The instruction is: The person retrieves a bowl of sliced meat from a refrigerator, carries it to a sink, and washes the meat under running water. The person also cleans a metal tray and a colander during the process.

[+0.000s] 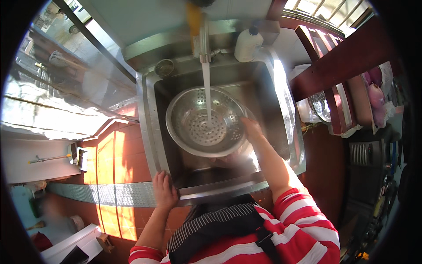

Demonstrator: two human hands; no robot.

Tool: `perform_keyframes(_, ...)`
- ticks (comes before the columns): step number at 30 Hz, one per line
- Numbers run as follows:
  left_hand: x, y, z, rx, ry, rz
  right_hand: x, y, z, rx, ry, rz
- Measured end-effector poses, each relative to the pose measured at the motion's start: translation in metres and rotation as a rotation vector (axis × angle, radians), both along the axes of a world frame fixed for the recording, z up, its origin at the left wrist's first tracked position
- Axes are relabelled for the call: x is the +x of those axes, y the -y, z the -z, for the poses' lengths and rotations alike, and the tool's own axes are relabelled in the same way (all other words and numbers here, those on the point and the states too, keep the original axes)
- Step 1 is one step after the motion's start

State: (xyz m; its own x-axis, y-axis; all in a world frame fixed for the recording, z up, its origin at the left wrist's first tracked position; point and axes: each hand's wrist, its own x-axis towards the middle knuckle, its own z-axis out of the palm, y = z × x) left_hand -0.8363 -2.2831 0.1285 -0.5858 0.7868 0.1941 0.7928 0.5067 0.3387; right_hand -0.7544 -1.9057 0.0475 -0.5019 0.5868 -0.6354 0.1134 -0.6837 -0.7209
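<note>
A metal colander [197, 145] with a perforated bottom is held under running water in the sink [263, 132]. The stream falls from the faucet [205, 43] onto its bottom. My right hand [252, 130] grips the colander's right rim. Beneath the colander, something pinkish and a clear or shiny surface partly show; I cannot tell what they are. My left hand [164, 191] rests on the front left corner of the sink's metal edge, holding no object that I can see.
A white pump bottle [249, 44] stands at the sink's back right corner, and a small round strainer [164, 68] sits at the back left. A dark red wooden rack [343, 69] is at the right, with purple onions [376, 95] beside it. A floor grate [108, 194] runs leftward.
</note>
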Motion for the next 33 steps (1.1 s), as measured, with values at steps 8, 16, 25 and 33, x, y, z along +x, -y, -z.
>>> perform_keyframes(8,0.001,0.002,0.002,0.022,-0.016,-0.024,0.025,0.003,-0.041,0.060,0.126,-0.104)
perform_keyframes(16,-0.002,0.005,0.001,0.033,-0.015,-0.006,0.016,0.024,-0.014,0.119,0.138,-0.047)
perform_keyframes(25,-0.002,0.009,0.005,0.044,-0.019,0.000,0.018,0.032,-0.017,0.013,-0.104,0.116)
perform_keyframes(33,-0.002,0.009,0.005,0.067,-0.013,-0.001,0.072,-0.047,-0.071,0.709,0.230,-0.062)
